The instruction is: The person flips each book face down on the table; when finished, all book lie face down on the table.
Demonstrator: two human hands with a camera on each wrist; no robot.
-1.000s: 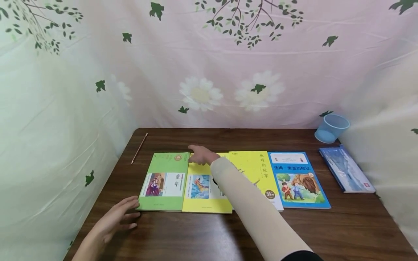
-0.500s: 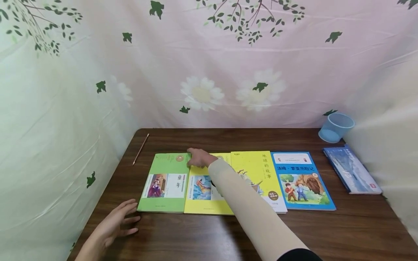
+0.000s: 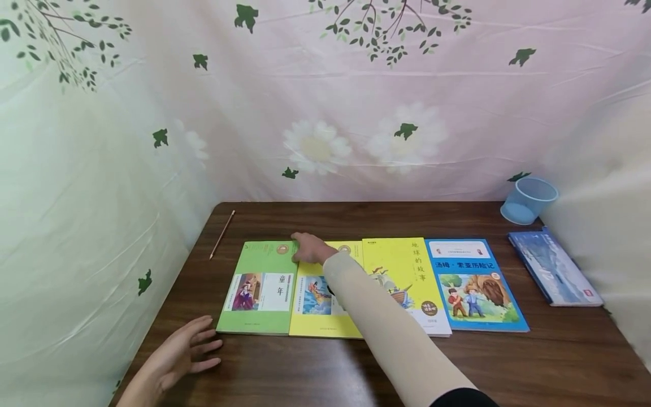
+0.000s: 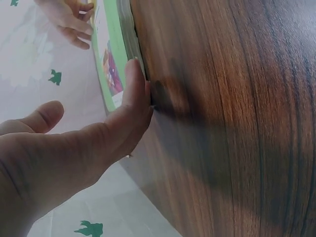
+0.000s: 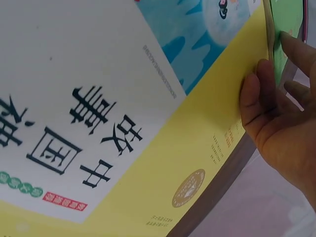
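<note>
Several books lie side by side on a dark wooden table (image 3: 508, 367). My right hand (image 3: 307, 249) reaches across a yellow book (image 3: 317, 308) to the far right corner of a green book (image 3: 256, 288). In the right wrist view the fingers (image 5: 256, 98) lie fairly straight on the yellow cover (image 5: 163, 163), their tips at the green book's edge (image 5: 286, 19). My left hand (image 3: 193, 346) rests flat on the table by the green book's near left corner. In the left wrist view its fingertip (image 4: 133, 74) touches the green book (image 4: 109, 59).
To the right lie a second yellow book (image 3: 402, 271), a blue picture book (image 3: 473, 285) and a blue book (image 3: 554, 267) near the right edge. A pale blue cup (image 3: 528, 199) lies tipped at the back right. A pencil (image 3: 222, 233) lies at the back left. Flowered cloth surrounds the table.
My right hand has shifted slightly left and down, from over the yellow book's top edge to the green book's corner. The left hand has barely moved.
</note>
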